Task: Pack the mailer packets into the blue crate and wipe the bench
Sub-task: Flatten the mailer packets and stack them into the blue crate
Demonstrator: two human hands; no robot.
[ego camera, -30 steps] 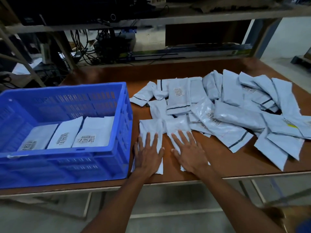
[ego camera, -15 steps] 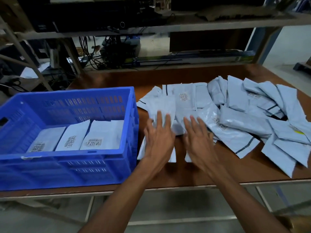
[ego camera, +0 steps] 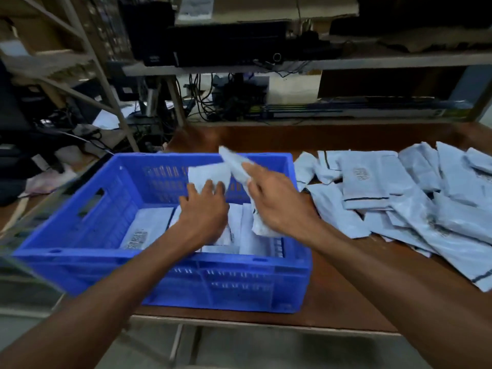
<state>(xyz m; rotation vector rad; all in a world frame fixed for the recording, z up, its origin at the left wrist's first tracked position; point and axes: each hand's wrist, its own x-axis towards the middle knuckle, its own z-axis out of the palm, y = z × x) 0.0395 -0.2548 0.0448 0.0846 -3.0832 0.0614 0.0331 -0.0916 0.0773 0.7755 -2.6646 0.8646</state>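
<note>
The blue crate (ego camera: 80,219) stands on the brown bench (ego camera: 340,296), with white mailer packets (ego camera: 149,230) lying flat inside it. Both my hands are over the crate. My left hand (ego camera: 205,211) holds one pale packet (ego camera: 209,173) by its near end above the crate's middle. My right hand (ego camera: 277,206) grips another packet (ego camera: 234,163), tilted up and to the left over the crate's right half. A loose heap of grey-white packets (ego camera: 399,198) covers the bench to the right of the crate.
Metal shelving (ego camera: 346,62) with dark boxes and cables rises behind the bench. Slanted frame struts (ego camera: 106,83) and clutter sit at the left rear. The bench's front edge (ego camera: 239,324) runs just below the crate.
Both hands lifted a packet each off the bench and carried them left, from in front of the heap to over the crate. The view swung left.
</note>
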